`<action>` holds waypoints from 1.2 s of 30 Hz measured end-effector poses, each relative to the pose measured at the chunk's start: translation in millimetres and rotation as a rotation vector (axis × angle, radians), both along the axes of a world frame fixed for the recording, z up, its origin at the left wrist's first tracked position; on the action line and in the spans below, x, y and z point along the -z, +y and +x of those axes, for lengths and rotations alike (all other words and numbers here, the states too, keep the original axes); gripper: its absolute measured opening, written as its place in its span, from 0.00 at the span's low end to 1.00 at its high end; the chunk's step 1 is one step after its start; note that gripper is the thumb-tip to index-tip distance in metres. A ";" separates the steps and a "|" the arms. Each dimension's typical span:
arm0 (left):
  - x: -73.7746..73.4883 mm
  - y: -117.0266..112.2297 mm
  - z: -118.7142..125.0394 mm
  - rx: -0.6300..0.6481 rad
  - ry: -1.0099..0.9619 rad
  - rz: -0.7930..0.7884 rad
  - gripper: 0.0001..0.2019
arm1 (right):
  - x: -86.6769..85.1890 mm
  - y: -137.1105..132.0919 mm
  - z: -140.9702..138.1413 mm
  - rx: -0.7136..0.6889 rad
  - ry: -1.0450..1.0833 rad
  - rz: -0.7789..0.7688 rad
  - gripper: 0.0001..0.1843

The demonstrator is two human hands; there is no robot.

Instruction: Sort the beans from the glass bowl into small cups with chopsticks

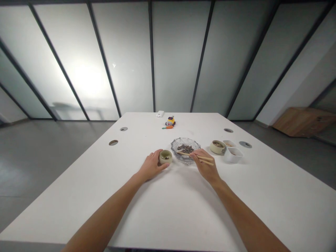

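Observation:
My left hand (151,166) curls round the left side of a small pale green cup (165,157) standing on the table; a few dark bits lie inside it. In my right hand (206,166) is a pair of wooden chopsticks (202,158), closed between the fingers. Their tips reach into a clear faceted glass bowl (176,154) to the right of the cup. Small dark pieces, like seeds or beans, cover part of the bowl's bottom (185,148). Whether the tips pinch one of them is too small to tell.
Right of the glass bowl stand a second pale green cup (216,149) and two white containers (233,156). A yellow toy vehicle (170,121), an orange carrot-shaped piece (169,127) and a white box (160,113) lie farther back. The white table (168,213) has round cable holes on both sides.

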State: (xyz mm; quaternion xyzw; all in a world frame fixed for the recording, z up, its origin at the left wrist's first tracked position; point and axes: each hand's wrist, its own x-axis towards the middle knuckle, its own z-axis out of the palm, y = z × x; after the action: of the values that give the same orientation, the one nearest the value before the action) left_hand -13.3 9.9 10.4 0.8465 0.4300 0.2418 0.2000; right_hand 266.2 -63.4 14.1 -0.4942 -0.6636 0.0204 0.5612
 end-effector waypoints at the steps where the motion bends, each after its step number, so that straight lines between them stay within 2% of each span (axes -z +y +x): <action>1: -0.1 -0.1 -0.1 0.001 0.001 -0.004 0.31 | 0.3 0.1 -0.3 -0.002 0.001 -0.007 0.23; 12: 1.2 0.7 -1.5 0.000 -0.017 -0.010 0.31 | -5.7 -2.2 0.8 0.035 0.001 0.026 0.24; 16: 1.9 1.2 -2.0 -0.001 -0.031 -0.004 0.31 | -6.2 -2.0 1.1 0.028 0.002 -0.021 0.27; 23: -1.1 -0.9 -1.2 -0.007 -0.019 -0.009 0.31 | -1.4 -0.1 1.7 -0.007 0.016 -0.029 0.24; 31: 0.1 0.5 -1.6 -0.003 -0.019 -0.006 0.31 | -5.2 -1.2 3.7 0.015 -0.001 0.022 0.23; 36: -0.9 0.0 -1.8 0.002 -0.016 -0.010 0.31 | -4.6 -1.7 0.5 -0.018 0.032 0.009 0.23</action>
State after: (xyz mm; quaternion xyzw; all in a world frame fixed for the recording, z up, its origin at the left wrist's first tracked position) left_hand -15.1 9.9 11.3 0.8439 0.4289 0.2465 0.2078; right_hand 266.7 -65.2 18.7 -0.4853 -0.6591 0.0303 0.5738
